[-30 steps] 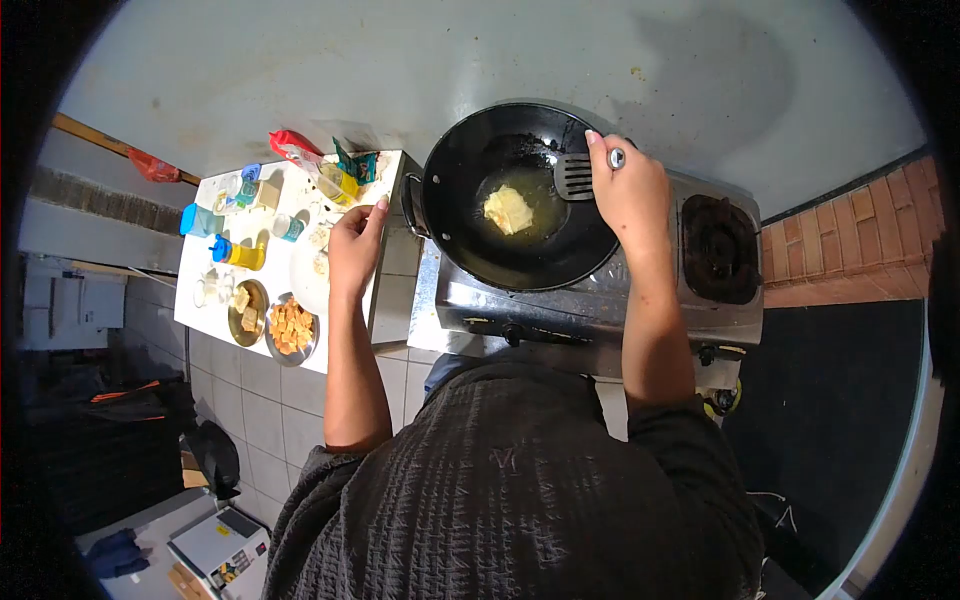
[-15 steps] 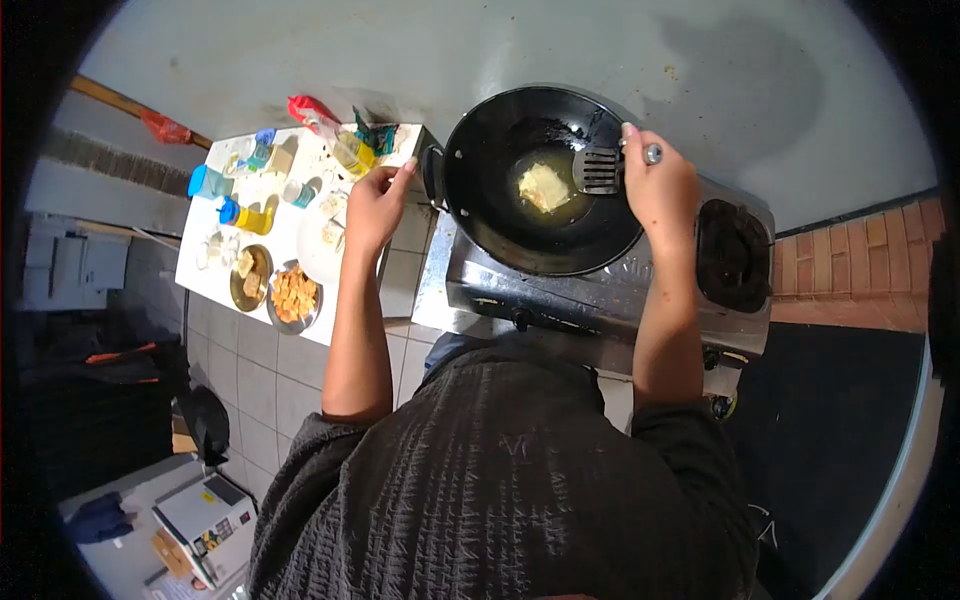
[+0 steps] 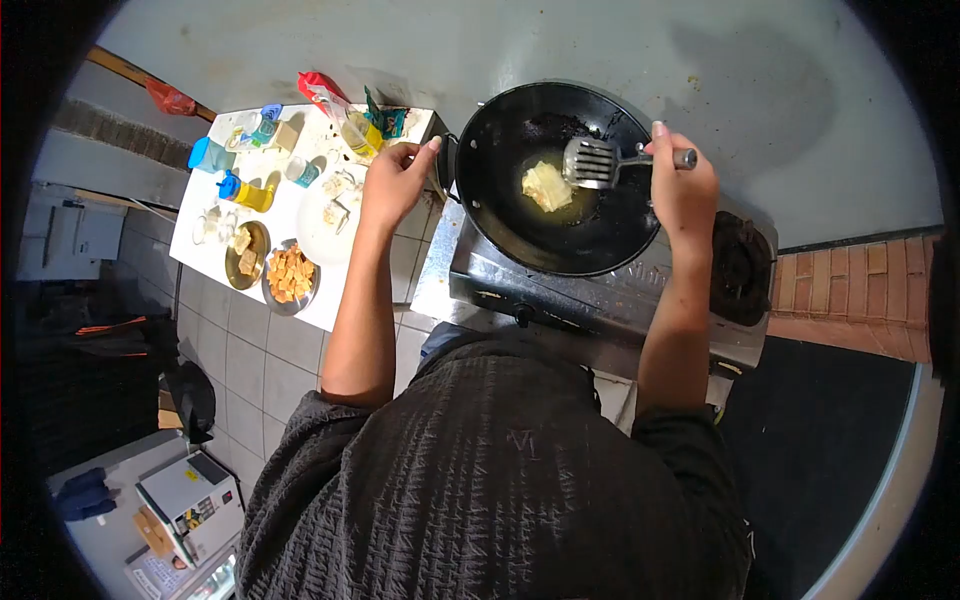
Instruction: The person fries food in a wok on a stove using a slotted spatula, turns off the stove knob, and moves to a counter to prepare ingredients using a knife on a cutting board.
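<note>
Spatula [image 3: 592,163] at the food [image 3: 547,187] in the wok [image 3: 525,240]

The pale yellow food lay in the glossy bottom of the black wok, which sat on the steel stove [image 3: 600,310]. From where I stood, the spatula's slotted head was right at the food's edge; whether they touched, I couldn't tell. The right hand [image 3: 684,190] was closed around its handle. The left hand [image 3: 398,185], thumb and fingers drawn narrow, was at the wok's side handle [image 3: 448,166], though I couldn't tell if it gripped it. Beyond, the white table [image 3: 288,222] bore orange pieces [image 3: 291,275] in a dish and a blue-capped bottle [image 3: 250,194].
</note>
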### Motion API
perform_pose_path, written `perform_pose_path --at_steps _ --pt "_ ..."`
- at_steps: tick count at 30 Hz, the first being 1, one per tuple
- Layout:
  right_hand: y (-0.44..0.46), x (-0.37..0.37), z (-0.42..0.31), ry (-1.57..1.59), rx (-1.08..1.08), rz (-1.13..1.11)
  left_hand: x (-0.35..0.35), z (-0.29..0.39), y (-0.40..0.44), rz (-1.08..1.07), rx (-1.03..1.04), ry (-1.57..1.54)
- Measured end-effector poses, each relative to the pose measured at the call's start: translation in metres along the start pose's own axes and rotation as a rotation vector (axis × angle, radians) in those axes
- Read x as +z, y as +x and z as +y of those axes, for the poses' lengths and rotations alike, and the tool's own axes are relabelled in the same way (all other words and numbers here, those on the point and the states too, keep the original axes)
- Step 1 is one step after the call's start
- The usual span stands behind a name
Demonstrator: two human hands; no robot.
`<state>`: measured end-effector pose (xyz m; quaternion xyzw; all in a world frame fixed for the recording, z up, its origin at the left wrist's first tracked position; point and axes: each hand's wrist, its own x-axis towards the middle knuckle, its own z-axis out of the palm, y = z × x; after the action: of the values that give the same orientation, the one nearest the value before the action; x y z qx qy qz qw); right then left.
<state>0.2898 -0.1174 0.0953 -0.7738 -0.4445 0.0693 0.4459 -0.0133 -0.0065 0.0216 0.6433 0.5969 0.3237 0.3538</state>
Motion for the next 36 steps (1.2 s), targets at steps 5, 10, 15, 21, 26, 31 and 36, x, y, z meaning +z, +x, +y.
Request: perform_pose_path --at_steps 5,10,15,21,26,31,36 --pt "0.003 0.006 0.003 -0.124 -0.047 0.014 -0.002 0.010 -0.002 -0.023 0.007 0.009" --pt "0.000 0.006 0.005 -0.174 -0.057 -0.029 -0.002 0.006 -0.004 0.001 0.010 0.004" --pt "0.000 0.011 0.009 -0.151 -0.091 0.036 0.000 0.007 -0.005 -0.008 0.022 0.028" --pt "-0.007 0.012 0.001 -0.100 -0.122 -0.019 0.003 0.006 -0.006 -0.048 -0.002 0.003" --pt "-0.010 0.014 0.007 -0.123 -0.110 0.022 0.004 0.008 -0.004 -0.011 0.029 0.079" --pt "-0.026 0.016 0.019 -0.079 -0.080 0.036 0.011 -0.006 0.000 -0.036 0.043 0.020" --pt "-0.053 0.018 0.010 0.133 -0.204 0.039 0.015 -0.004 0.002 -0.032 0.057 0.093"
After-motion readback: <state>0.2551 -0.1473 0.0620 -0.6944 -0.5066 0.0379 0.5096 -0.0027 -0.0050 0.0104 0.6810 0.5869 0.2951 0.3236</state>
